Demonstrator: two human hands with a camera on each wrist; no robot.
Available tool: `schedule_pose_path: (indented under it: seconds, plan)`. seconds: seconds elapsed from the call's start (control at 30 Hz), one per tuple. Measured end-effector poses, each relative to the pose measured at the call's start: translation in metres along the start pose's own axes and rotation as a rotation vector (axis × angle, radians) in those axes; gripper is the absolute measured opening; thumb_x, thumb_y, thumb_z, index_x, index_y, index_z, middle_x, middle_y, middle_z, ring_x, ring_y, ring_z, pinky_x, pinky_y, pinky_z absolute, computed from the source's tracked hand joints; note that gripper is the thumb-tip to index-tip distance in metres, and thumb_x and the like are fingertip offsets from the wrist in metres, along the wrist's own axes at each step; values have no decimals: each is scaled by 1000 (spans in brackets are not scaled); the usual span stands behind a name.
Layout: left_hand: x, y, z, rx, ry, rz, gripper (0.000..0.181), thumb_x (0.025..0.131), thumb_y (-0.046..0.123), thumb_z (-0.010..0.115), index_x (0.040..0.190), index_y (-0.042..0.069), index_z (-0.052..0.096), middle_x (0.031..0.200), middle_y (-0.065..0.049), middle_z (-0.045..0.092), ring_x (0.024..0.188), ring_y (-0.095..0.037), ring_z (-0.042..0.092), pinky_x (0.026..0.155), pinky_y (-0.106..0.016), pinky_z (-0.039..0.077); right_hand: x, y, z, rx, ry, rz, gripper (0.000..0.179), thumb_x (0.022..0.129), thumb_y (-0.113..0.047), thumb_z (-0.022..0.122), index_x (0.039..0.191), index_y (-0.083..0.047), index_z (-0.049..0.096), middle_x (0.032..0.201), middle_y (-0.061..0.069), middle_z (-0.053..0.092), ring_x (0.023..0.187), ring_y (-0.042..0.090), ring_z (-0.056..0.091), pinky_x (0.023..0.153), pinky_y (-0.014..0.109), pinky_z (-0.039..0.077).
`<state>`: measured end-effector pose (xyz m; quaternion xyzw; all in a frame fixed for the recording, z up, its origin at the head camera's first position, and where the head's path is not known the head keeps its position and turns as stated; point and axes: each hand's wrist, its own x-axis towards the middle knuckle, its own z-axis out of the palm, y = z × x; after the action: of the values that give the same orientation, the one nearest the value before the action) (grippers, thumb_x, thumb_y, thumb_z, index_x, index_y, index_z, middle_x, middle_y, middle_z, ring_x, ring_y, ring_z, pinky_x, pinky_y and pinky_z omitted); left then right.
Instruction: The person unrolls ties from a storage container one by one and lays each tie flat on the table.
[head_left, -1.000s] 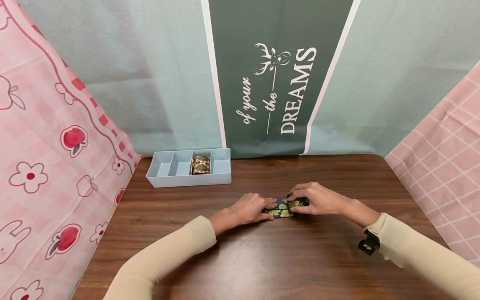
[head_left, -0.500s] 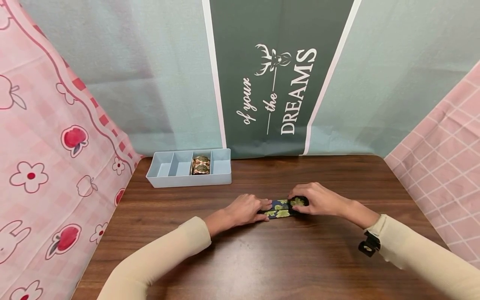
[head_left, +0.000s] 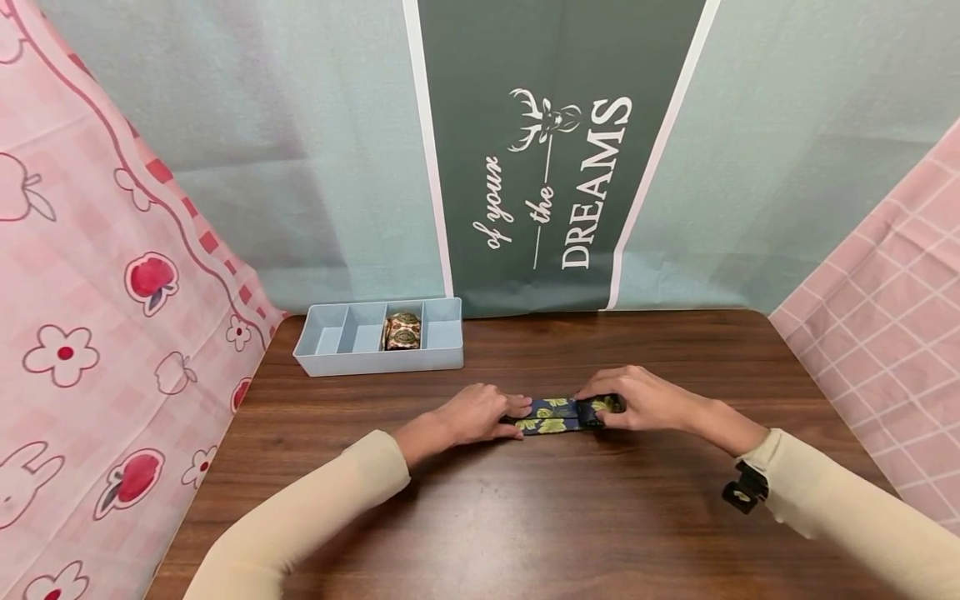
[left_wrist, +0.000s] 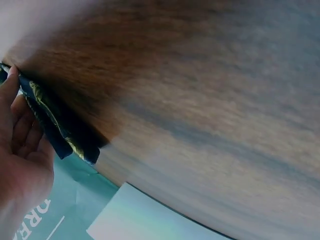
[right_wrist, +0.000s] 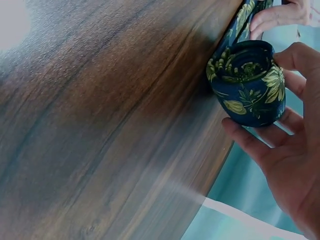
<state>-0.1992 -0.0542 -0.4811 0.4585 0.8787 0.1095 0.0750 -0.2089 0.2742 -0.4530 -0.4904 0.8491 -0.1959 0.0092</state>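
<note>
A navy necktie (head_left: 553, 416) with yellow-green flowers lies flat across the table between both hands, its right end wound into a roll (right_wrist: 250, 102). My right hand (head_left: 641, 400) grips that roll, with thumb and fingers on opposite sides of it; its wound layers show in the right wrist view. On the flat stretch to the left, my left hand (head_left: 468, 417) holds the necktie, fingers at the far edge and thumb at the near edge. The left wrist view shows this hand (left_wrist: 25, 150) beside the folded cloth (left_wrist: 57, 120). The tie's left end is hidden under the hand.
Behind and to the left stands a light blue divided box (head_left: 375, 362). A brown patterned roll of fabric (head_left: 403, 331) sits in one compartment. The wooden table (head_left: 495, 517) meets a printed curtain at the back (head_left: 345, 167), with pink cloths at both sides.
My left hand has slid left along the necktie, baring more of its flat length. The right hand has turned the roll and shifted very slightly right.
</note>
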Motion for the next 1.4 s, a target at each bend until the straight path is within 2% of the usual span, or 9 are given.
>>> schedule_pose_path:
  seconds: [0.23, 0.43, 0.63, 0.8, 0.9, 1.03, 1.27, 1.33, 1.4]
  plan:
    - [-5, -6, -3, -13, -4, -2, 48, 103, 40, 71, 145, 19, 65, 150, 2, 60, 124, -19, 68, 96, -35, 60, -8, 2, -5, 18, 16, 7, 38, 85, -1, 75, 122, -10, 77, 119, 1, 77, 102, 14, 73, 78, 39, 62]
    - [-10, -9, -5, -15, -13, -5, 46, 102, 39, 72, 144, 19, 67, 149, 2, 61, 117, -20, 72, 94, -37, 60, -18, 7, -8, 19, 44, 25, 41, 81, 3, 75, 120, -10, 77, 119, 1, 77, 105, 17, 74, 82, 42, 63]
    - [-14, -10, -7, -17, -15, -13, 46, 102, 38, 72, 144, 20, 67, 149, 3, 61, 118, -20, 72, 95, -37, 60, -18, 8, -3, -4, 113, 25, 28, 88, -10, 84, 115, -12, 79, 116, 2, 78, 100, 16, 76, 78, 40, 63]
    - [-13, -8, -6, 0, 1, -25, 45, 102, 40, 73, 142, 20, 69, 147, 3, 62, 108, -21, 76, 90, -38, 61, -12, 5, 0, -19, 140, 26, 25, 88, -19, 89, 109, -11, 78, 110, 4, 79, 92, 13, 76, 69, 36, 62]
    - [-10, -5, -6, 7, 19, -26, 43, 101, 42, 73, 139, 20, 72, 144, 4, 65, 94, -20, 78, 85, -37, 62, -10, 2, 0, -22, 114, 59, 23, 88, -20, 88, 107, -11, 78, 109, 4, 79, 84, 8, 73, 63, 29, 58]
    - [-3, 0, -6, 23, 40, -17, 40, 101, 42, 73, 134, 20, 76, 140, 3, 69, 87, -16, 78, 83, -35, 62, -7, 1, -2, -20, 67, 99, 18, 90, -21, 86, 104, -14, 76, 106, 2, 79, 75, 0, 64, 59, 20, 48]
    - [16, 12, -7, 1, 65, -5, 42, 101, 39, 74, 137, 17, 74, 146, -2, 66, 117, -17, 73, 95, -33, 60, -5, 2, -5, -1, 17, 92, 29, 90, -14, 81, 117, -9, 75, 99, -2, 76, 60, -4, 50, 55, 17, 44]
    - [22, 15, -6, -15, 68, -8, 44, 101, 38, 74, 139, 16, 73, 148, -3, 64, 116, -17, 73, 96, -32, 60, -5, 2, -6, 8, 9, 79, 31, 89, -10, 80, 119, -8, 75, 101, -1, 76, 66, -2, 55, 57, 18, 47]
    - [29, 18, -5, -35, 67, -8, 45, 102, 38, 73, 142, 17, 71, 150, -4, 63, 107, -16, 76, 94, -30, 60, -6, 4, -6, 8, 7, 60, 32, 88, -7, 78, 120, -7, 75, 105, 1, 76, 74, 1, 62, 61, 21, 52]
